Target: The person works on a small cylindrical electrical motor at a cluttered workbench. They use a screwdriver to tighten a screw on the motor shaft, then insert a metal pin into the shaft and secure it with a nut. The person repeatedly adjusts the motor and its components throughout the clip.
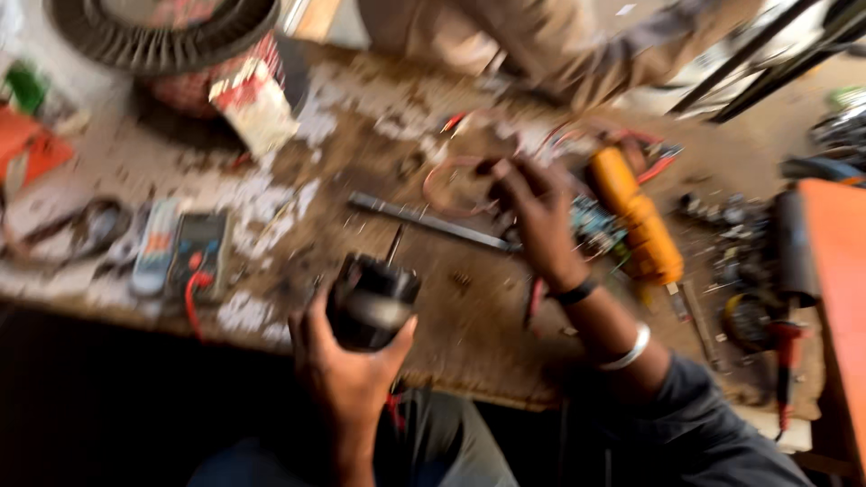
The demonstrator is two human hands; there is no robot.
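My left hand (347, 374) grips a dark cylindrical motor (372, 299) with a thin shaft sticking up, held just in front of the near edge of the worn wooden workbench (469, 334). My right hand (537, 216) reaches out over the bench, fingers curled near a loop of reddish-brown wire (451, 185) and a small circuit board (595, 225). Blur hides whether those fingers pinch anything. A long metal bar (424, 221) lies just left of that hand. An orange-handled tool (636, 221) lies to its right.
A multimeter (198, 252) and a grey remote (155, 245) lie at left. A ribbed round part on a red container (180, 45) stands far left. Another person (550, 41) sits across the bench. An orange box (834, 280) and small parts crowd the right side.
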